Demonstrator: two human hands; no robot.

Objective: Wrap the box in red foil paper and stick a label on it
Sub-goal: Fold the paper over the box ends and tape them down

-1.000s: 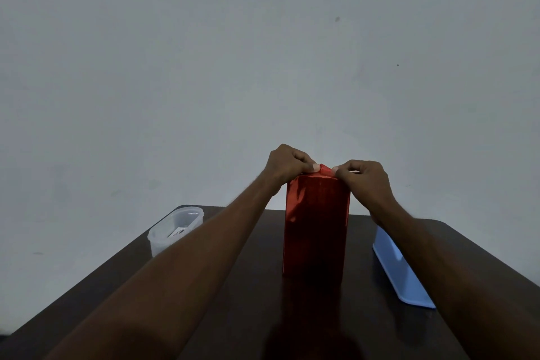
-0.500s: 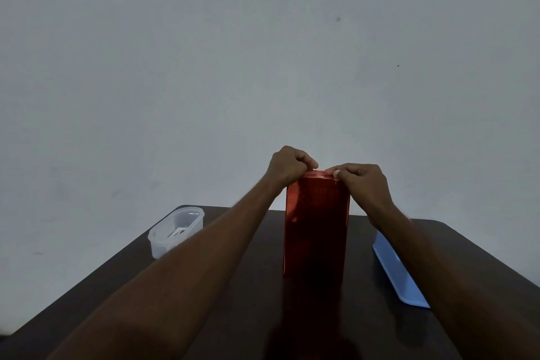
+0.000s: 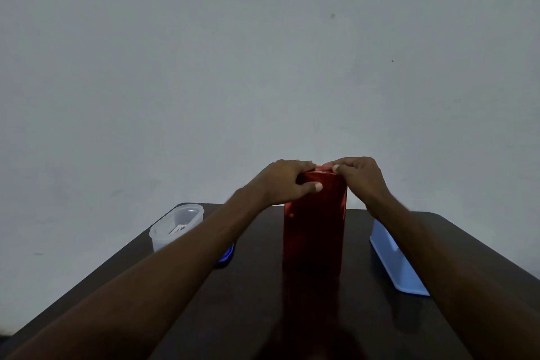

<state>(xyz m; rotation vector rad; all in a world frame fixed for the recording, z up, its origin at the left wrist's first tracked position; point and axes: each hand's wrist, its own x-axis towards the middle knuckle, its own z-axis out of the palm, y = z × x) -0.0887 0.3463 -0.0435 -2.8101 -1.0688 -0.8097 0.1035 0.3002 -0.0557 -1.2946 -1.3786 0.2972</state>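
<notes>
Gripping tall red foil-wrapped box (image 3: 313, 222) at 12 o'clock: left hand (image 3: 282, 183) clasping top, right hand (image 3: 360, 177) pinching foil flap. Closing top fold; likely next: flatten, secure.

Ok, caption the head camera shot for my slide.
Both hands, left and right, fold foil at the top of the upright red-wrapped box.

Box upright, mid-table (image 3: 482, 245) — hands on top.
Clear tub (image 3: 176, 226) left, tray (image 3: 397, 264) right of wrapped box (image 3: 314, 231); left hand (image 3: 285, 181) & right hand (image 3: 361, 177) at its top.
</notes>
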